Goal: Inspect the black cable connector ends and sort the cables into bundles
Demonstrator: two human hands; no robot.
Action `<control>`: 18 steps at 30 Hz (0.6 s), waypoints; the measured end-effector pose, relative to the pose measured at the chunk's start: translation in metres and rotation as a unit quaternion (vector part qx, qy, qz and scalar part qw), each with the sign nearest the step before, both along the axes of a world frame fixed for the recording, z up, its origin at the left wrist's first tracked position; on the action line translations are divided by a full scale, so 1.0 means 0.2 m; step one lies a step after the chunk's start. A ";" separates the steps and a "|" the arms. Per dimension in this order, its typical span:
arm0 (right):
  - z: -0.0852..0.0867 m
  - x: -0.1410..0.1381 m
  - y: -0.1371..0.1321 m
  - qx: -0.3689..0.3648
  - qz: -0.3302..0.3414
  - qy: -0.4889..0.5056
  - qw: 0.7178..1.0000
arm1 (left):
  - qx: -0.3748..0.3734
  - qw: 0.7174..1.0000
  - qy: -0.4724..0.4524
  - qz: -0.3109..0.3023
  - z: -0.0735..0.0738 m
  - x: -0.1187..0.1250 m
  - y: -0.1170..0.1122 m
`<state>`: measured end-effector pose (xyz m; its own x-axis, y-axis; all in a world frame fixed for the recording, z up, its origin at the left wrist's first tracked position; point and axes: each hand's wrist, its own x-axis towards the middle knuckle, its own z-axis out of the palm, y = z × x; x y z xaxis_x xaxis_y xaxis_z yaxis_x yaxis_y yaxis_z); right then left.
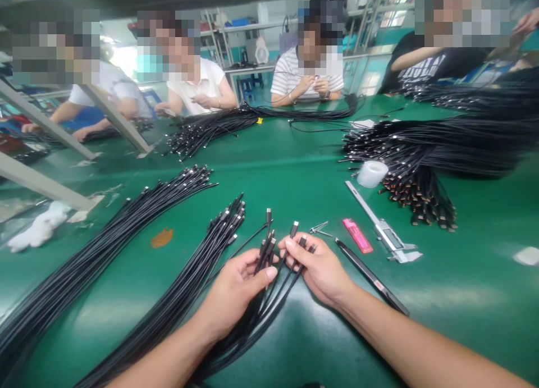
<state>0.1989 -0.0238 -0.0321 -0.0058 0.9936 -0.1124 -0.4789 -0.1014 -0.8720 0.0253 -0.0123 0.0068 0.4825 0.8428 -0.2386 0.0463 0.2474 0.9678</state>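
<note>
Several plugs gripped in left hand, thumb pressed across the cables, little gap between digits. Three more plugs in right hand, loosely fanned, thumb and fingers folded over the necks. Apparently mid-handling: only a small handful in grip, far larger lots lying loose; finished versus unfinished, cannot tell. Held plugs just past the fingertips, metal ends toward far edge of tabletop, cables trailing below the palms toward near edge. One stray plug just beyond left fingertips, not visibly gripped. Near bundle just left of left hand, running toward near edge; left bundle farther out, running to near left corner. Right of right hand: metal pins, black tool slanted toward near right corner, pink case, caliper. Beyond: white roll, beside right bundle, spread to right edge. Toward far edge: far bundle, co-workers opposite.
</note>
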 end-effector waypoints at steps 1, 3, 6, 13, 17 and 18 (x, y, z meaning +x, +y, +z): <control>0.00 0.00 0.00 0.001 -0.001 -0.007 1.000 | 0.001 1.000 0.001 0.003 0.00 0.00 0.00; 0.00 0.00 0.00 0.000 -0.003 -0.022 1.000 | -0.001 1.000 0.002 0.007 0.00 0.00 0.00; 0.00 0.00 0.00 -0.001 -0.003 -0.036 0.999 | -0.017 1.000 -0.007 0.003 0.02 0.00 0.00; 0.00 0.00 0.00 -0.006 0.004 -0.033 0.999 | -0.032 0.999 -0.023 -0.009 0.01 -0.01 0.01; 0.00 0.00 0.00 -0.010 0.011 -0.024 1.000 | -0.052 0.998 -0.043 -0.012 0.00 -0.01 0.01; 0.00 0.00 0.00 -0.008 0.013 -0.023 1.000 | -0.056 0.997 -0.047 -0.011 0.00 -0.01 0.01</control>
<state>0.1997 -0.0247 -0.0327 -0.0268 0.9913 -0.1286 -0.4350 -0.1274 -0.8914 0.0232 -0.0108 0.0063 0.5258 0.8018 -0.2839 -0.0357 0.3543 0.9345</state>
